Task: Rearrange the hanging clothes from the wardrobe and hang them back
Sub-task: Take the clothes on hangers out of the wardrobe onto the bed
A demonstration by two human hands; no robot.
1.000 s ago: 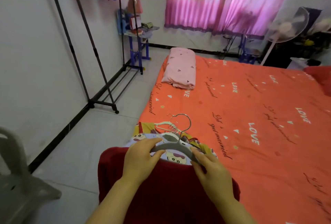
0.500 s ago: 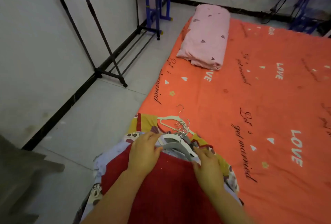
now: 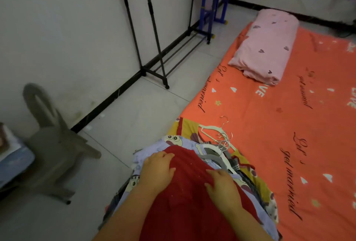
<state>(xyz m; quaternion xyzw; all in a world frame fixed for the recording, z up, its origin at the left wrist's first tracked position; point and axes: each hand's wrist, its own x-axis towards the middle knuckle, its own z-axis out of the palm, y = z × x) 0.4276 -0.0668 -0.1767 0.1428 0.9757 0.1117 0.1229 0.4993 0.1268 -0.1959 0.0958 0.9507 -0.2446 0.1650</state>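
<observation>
A red garment [image 3: 188, 192] lies on top of a pile of clothes [image 3: 256, 181] at the near left corner of the orange bed [image 3: 289, 125]. My left hand [image 3: 157, 171] holds the garment's left shoulder with bent fingers. My right hand [image 3: 221, 185] holds its right shoulder the same way. Just beyond my hands lie several white and grey hangers [image 3: 217, 150], their metal hooks bunched together. Below the red garment sit a pale blue cartoon-print piece [image 3: 173, 139] and a yellow one. The black clothes rack [image 3: 152, 29] stands by the left wall; its top rail is out of view.
A pink pillow [image 3: 265, 48] lies at the head of the bed. A grey plastic chair [image 3: 50, 138] stands on the tiled floor at the left. A blue shelf stand [image 3: 208, 9] is behind the rack. Tiled floor runs between rack and bed.
My view has tilted down and swung left. My hands have slid off the grey hanger's shoulders, down onto the red garment, which now lies lower on the pile.
</observation>
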